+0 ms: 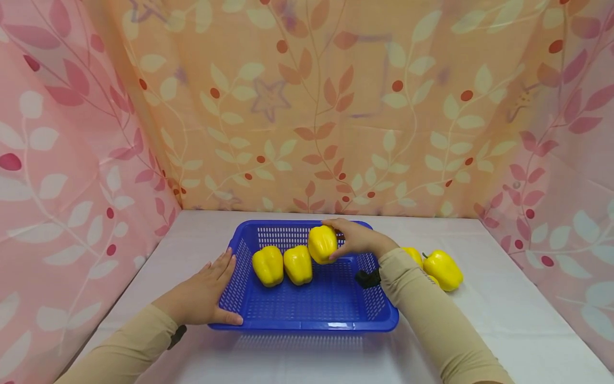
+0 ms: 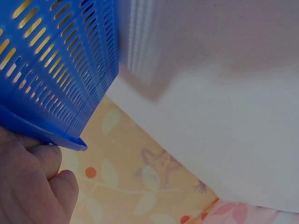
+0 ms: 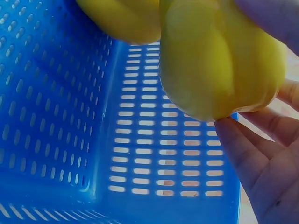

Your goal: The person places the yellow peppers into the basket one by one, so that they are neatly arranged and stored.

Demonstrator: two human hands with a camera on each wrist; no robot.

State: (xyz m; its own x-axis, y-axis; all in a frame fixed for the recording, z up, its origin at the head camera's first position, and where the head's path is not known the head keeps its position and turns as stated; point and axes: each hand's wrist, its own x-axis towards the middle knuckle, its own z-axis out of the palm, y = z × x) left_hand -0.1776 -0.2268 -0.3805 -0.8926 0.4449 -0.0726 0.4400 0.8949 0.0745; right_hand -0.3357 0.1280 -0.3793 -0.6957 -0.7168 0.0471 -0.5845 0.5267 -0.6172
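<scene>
In the head view my right hand [image 1: 360,237] holds a yellow bell pepper [image 1: 322,244] over the back right part of a blue plastic basket [image 1: 307,325]. Thumb and fingers grip the pepper [image 3: 201,60] from its sides in the right wrist view. Two more yellow peppers, one on the left [image 1: 268,265] and one near the middle [image 1: 298,265], are inside the basket. My left hand [image 1: 203,290] rests along the basket's left rim, its fingers extended and its thumb at the front left corner. The left wrist view shows that hand [image 2: 35,182] against the rim.
More yellow peppers [image 1: 443,270] lie on the white tabletop [image 1: 518,320] right of the basket, partly hidden by my right sleeve. Patterned cloth [image 1: 336,106] hangs behind the table and along both sides. A dark strap piece [image 1: 368,279] shows at my right wrist.
</scene>
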